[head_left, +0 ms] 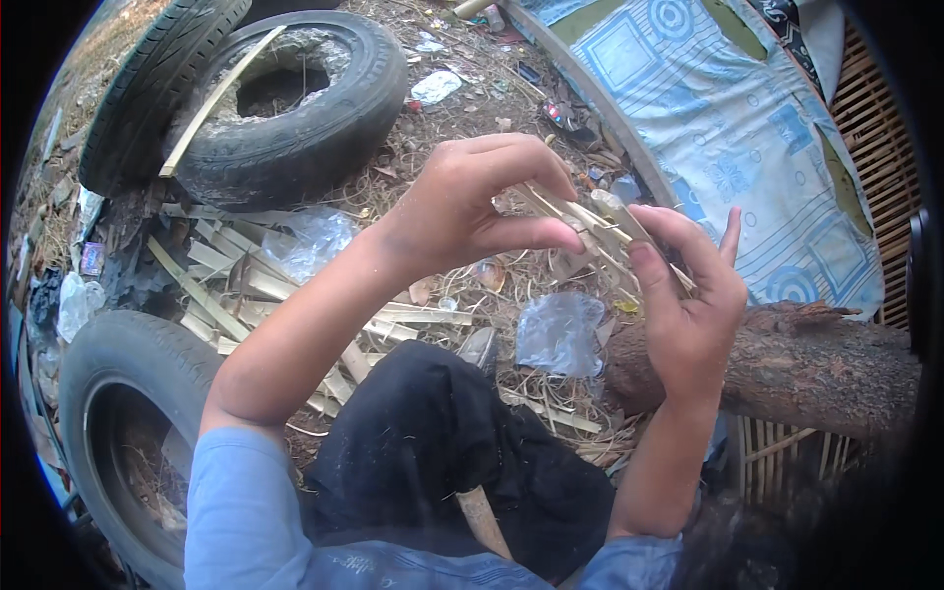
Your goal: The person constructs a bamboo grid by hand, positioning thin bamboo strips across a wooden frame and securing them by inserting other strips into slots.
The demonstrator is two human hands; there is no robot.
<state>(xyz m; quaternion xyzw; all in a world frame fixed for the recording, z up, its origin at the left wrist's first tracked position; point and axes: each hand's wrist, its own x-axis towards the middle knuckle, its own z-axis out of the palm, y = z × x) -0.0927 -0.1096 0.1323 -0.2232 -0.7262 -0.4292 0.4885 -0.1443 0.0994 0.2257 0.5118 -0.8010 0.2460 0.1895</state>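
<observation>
Blue shirt (423, 568) foremost, then left hand (472, 192), grip loosely around pale strips (618, 216), right hand (693, 290), grip narrow on them

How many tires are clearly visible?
3: a flat-lying tire at upper left, a tilted tire beside it, a third tire at lower left. A dark edge at top may be another.

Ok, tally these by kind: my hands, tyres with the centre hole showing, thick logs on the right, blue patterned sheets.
Hands: 2 (left hand, right hand)
Tyres with the hole showing: 2 (lying tyre, lower-left tyre)
Thick log: 1
Blue patterned sheet: 1
Total: 6
</observation>
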